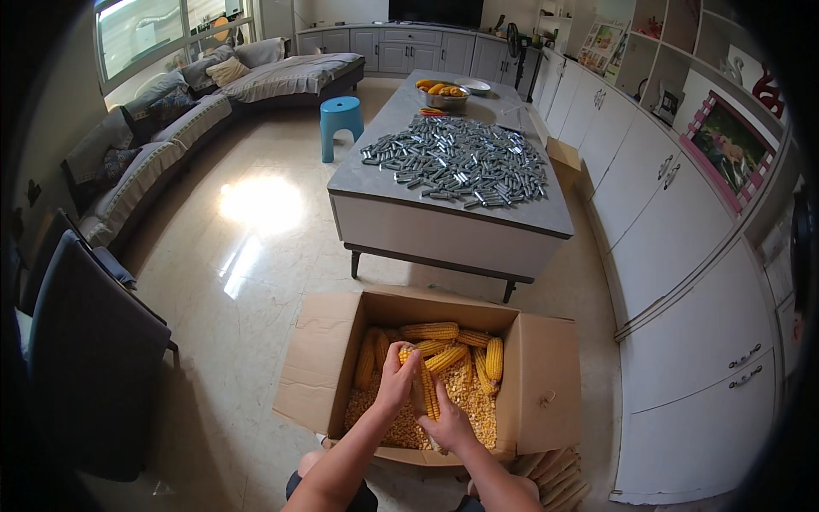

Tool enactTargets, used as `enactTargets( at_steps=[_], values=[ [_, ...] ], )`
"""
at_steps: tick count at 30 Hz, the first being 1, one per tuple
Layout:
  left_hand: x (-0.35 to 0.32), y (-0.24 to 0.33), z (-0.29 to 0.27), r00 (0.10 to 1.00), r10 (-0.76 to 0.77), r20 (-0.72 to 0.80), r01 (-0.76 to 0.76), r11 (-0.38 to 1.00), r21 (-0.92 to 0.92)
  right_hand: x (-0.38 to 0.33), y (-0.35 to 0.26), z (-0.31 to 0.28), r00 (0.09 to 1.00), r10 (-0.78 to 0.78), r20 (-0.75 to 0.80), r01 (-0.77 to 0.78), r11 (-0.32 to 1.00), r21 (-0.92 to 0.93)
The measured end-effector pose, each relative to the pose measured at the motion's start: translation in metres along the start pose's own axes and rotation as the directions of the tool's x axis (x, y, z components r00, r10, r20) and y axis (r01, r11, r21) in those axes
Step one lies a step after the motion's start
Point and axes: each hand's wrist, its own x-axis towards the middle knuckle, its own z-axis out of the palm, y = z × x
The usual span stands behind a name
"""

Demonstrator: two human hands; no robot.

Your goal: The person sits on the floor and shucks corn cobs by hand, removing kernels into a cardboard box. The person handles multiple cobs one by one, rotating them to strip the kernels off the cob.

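Observation:
Over the open cardboard box (341, 375), my left hand (397, 381) is closed round the upper end of an ear of corn (430, 394). My right hand (450, 423) grips its lower end. A pale strip runs along the ear beside my left palm; whether it is bare cob or a second piece is hard to make out. Several whole yellow ears (431, 331) lie along the back and right side of the box. Loose corn kernels (469, 408) cover the bottom under both hands.
Ahead stands a grey table (358, 175) spread with many small metal cylinders (461, 160), and a bowl (452, 101) of yellow-orange items. A blue stool (341, 119) is left of it. A dark chair (94, 358) stands at left, white cabinets (674, 264) at right.

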Motion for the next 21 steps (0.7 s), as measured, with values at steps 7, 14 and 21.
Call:
enactTargets(
  at_steps=[7, 14, 21],
  values=[
    [-0.001, 0.001, 0.006, 0.99, 0.13, 0.055, -0.131, 0.991, 0.014, -0.002, 0.007, -0.003, 0.999, -0.007, -0.035, 0.011, 0.994, 0.105],
    [0.0, -0.003, -0.002, 0.999, -0.006, 0.05, 0.008, 0.999, -0.042, -0.001, 0.009, 0.005, 1.0, 0.024, 0.006, -0.024, 0.999, 0.03],
    [-0.001, -0.003, 0.004, 0.996, 0.071, 0.045, -0.067, 0.994, -0.091, -0.001, 0.009, 0.003, 1.0, 0.011, -0.023, -0.01, 0.998, 0.057]
  ],
)
